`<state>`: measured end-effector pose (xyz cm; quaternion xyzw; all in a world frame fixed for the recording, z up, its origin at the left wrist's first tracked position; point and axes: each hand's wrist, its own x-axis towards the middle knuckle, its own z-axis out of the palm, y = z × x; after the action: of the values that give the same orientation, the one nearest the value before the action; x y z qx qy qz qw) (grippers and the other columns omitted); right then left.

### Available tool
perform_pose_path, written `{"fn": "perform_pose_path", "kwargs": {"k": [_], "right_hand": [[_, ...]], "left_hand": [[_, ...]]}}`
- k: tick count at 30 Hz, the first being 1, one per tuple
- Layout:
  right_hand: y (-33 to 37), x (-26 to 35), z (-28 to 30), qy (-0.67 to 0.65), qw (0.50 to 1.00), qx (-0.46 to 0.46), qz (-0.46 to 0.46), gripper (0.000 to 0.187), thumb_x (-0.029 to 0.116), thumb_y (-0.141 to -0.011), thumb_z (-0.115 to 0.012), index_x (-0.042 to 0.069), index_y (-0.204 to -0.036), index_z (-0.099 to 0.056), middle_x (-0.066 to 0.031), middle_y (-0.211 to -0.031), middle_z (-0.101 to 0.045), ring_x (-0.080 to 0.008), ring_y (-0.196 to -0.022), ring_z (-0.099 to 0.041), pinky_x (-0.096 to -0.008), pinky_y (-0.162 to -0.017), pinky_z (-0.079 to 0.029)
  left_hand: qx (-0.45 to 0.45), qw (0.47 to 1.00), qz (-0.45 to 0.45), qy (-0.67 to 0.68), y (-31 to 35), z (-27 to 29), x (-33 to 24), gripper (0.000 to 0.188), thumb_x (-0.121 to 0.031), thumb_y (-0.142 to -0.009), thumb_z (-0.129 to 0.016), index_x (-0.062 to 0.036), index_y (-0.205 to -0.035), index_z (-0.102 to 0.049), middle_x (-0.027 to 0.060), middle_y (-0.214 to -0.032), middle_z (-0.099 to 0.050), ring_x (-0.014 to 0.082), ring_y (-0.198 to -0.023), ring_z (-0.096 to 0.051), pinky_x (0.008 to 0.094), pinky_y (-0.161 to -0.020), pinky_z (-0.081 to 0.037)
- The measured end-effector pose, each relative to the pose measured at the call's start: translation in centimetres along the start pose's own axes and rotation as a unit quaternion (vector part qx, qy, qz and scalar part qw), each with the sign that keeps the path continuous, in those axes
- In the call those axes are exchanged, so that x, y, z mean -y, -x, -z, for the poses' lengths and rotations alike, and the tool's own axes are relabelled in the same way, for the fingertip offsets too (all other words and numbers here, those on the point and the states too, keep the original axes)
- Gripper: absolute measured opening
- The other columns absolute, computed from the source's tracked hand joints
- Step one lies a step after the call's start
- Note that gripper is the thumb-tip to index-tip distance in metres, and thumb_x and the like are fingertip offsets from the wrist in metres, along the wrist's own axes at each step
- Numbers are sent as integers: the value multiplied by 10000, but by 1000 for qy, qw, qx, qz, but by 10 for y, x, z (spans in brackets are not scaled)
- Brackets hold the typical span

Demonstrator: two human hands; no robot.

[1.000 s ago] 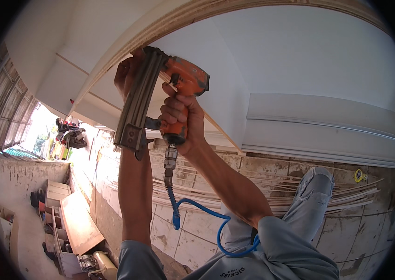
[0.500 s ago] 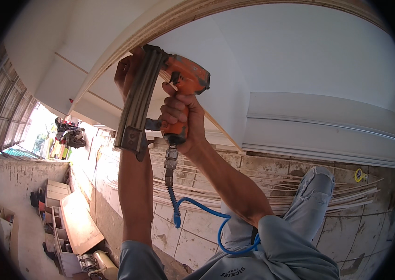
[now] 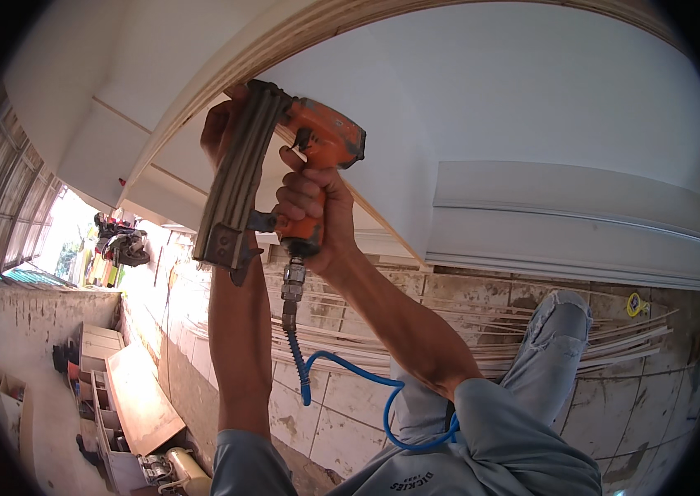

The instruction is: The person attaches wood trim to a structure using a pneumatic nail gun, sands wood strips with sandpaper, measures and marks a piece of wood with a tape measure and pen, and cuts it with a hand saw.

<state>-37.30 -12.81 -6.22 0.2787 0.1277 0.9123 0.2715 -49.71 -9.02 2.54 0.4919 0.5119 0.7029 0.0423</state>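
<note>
Nailer (image 3: pixel 340 136), orange with a long dark magazine (image 3: pixel 238 178), was held up near the wooden edge (image 3: pixel 193 107), in front of the white panel (image 3: pixel 532 74). It looked hefty, rigid and likely top-heavy, best taken by the handle (image 3: pixel 308 233), around which the right hand (image 3: pixel 335 202) was closed. Its blue hose (image 3: pixel 350 365), probably springy, might tug at the metal coupling (image 3: pixel 293 279). Behind the magazine was the left hand (image 3: pixel 217 131), fingers bent but mostly covered; whether it gripped anything could not be told. Also hidden was any contact between nose and edge, while the hose went out of sight at the shirt (image 3: pixel 515 446).
</note>
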Motion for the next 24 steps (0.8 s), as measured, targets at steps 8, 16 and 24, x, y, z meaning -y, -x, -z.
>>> {"fn": "perform_pose_path", "kwargs": {"k": [8, 16, 24], "right_hand": [[0, 0, 5, -5, 1000, 18, -7, 289, 166, -936, -524, 69, -1186, -633, 72, -600, -438, -85, -512, -432, -301, -523, -496], [1, -1, 0, -5, 1000, -12, -7, 284, 182, -947, -523, 59, -1176, -635, 74, -586, -411, -83, -519, -419, -284, -526, -482], [24, 28, 19, 78, 995, -51, -29, 321, 198, -939, -530, 87, -1240, -547, 64, -617, -379, -104, -519, -409, -313, -518, -451]], "left_hand": [[3, 999, -13, 33, 5, -4, -5, 356, -337, -923, -744, 2, -936, -636, 48, -804, -688, 76, -682, -618, 219, -598, -488], [-39, 996, 57, -58, 0, 6, -5, 334, -315, -963, -692, 8, -893, -644, 57, -735, -663, 91, -667, -612, 234, -611, -494], [-62, 998, 26, 21, -18, 0, 8, 312, -281, -957, -694, -22, -820, -588, 27, -680, -580, 97, -593, -482, 254, -539, -378]]}}
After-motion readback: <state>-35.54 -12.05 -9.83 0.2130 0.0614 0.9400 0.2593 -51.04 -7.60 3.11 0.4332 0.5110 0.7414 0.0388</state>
